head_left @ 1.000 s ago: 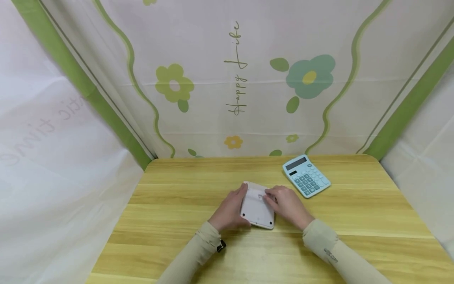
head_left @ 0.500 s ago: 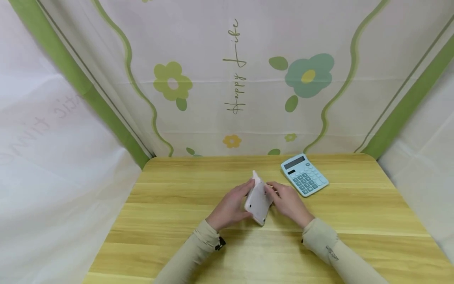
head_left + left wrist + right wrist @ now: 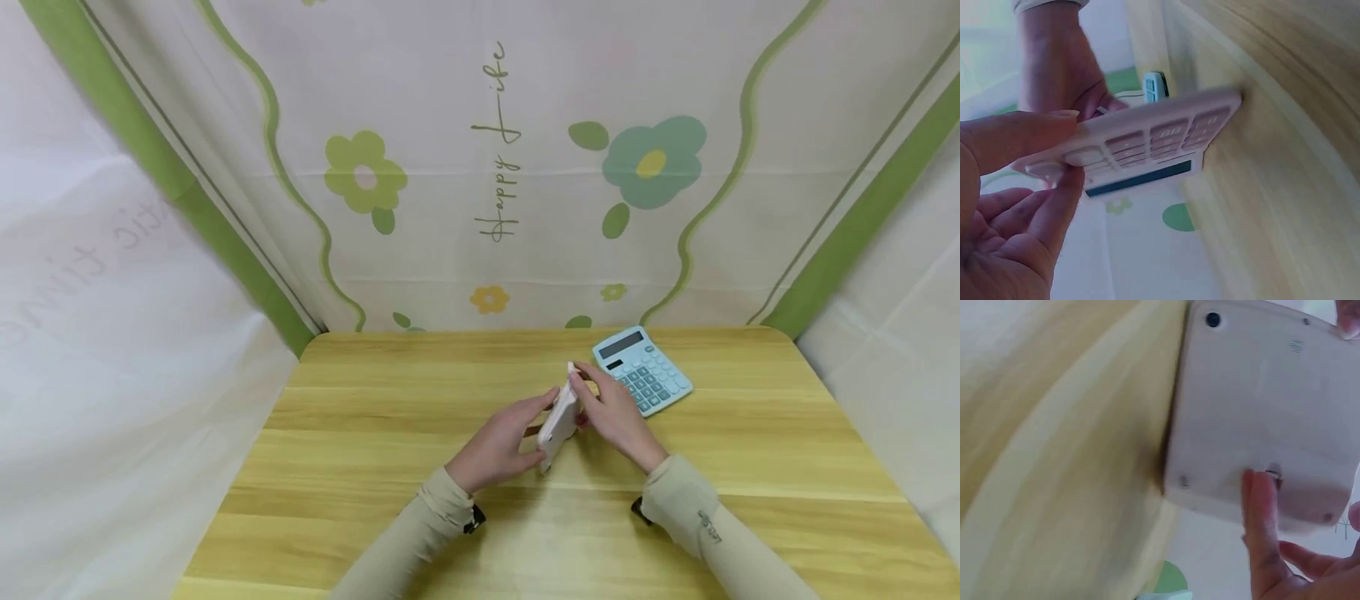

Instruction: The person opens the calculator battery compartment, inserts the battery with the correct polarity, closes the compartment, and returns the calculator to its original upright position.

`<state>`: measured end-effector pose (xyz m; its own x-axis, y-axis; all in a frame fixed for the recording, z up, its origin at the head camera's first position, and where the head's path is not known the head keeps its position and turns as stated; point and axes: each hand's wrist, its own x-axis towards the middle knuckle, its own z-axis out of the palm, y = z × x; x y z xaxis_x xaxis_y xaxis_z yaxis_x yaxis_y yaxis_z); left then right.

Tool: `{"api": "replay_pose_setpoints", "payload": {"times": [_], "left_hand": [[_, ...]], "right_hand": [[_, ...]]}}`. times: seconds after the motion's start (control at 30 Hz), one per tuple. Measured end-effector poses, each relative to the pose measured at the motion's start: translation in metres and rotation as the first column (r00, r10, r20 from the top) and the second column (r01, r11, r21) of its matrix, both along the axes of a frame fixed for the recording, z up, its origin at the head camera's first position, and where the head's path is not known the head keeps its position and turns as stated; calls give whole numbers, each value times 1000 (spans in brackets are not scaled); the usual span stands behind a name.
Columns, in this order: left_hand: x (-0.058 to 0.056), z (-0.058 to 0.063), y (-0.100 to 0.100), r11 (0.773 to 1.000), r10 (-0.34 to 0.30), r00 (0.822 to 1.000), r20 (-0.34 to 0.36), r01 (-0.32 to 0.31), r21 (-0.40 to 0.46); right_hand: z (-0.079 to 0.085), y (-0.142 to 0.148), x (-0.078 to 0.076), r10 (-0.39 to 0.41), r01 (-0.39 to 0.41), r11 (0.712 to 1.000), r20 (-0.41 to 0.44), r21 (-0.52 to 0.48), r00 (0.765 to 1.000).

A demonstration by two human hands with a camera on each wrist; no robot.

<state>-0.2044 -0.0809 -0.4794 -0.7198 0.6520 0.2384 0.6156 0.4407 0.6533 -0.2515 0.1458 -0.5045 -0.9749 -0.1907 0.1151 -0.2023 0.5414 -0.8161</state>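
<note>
A pale pink calculator point(image 3: 558, 423) stands steeply tilted on one long edge above the table. My left hand point(image 3: 498, 446) grips its near left part; in the left wrist view, the thumb lies on one side and a finger by the keys. Its keys and dark display face down-left there. My right hand point(image 3: 618, 421) holds the far upper end, one finger laid against the back point(image 3: 1260, 412) near a small recess, as the right wrist view shows. From the head view the keys are hidden. Beyond the right hand lies a light blue calculator point(image 3: 663, 379), face up and partly covered by that hand.
Both hands work over a wood-grain table point(image 3: 360, 467) with rounded far corners. A white curtain point(image 3: 435, 242) printed with flowers hangs behind its far edge, and more pale fabric closes in the left and right sides.
The pink calculator has turned from lying nearly flat, back up, to standing steeply on edge, and moved slightly right. Both hands moved with it. The blue calculator stays where it was.
</note>
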Motion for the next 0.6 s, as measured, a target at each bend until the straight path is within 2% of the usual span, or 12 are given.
{"api": "replay_pose_setpoints", "payload": {"times": [0.1, 0.33, 0.47, 0.6], "left_hand": [[0, -2, 2, 1000, -19, 1000, 22, 19, 13], [-1, -7, 2, 998, -48, 997, 61, 46, 41], [-2, -10, 2, 1000, -18, 998, 67, 18, -5], [-4, -15, 0, 996, 42, 998, 53, -38, -75]], "right_hand": [[3, 2, -1, 7, -8, 999, -13, -39, 1000], [7, 4, 2, -3, 6, 995, 33, -102, 999], [9, 4, 5, -24, 29, 994, 47, -108, 999], [11, 5, 6, -65, 69, 994, 49, -81, 997]]}}
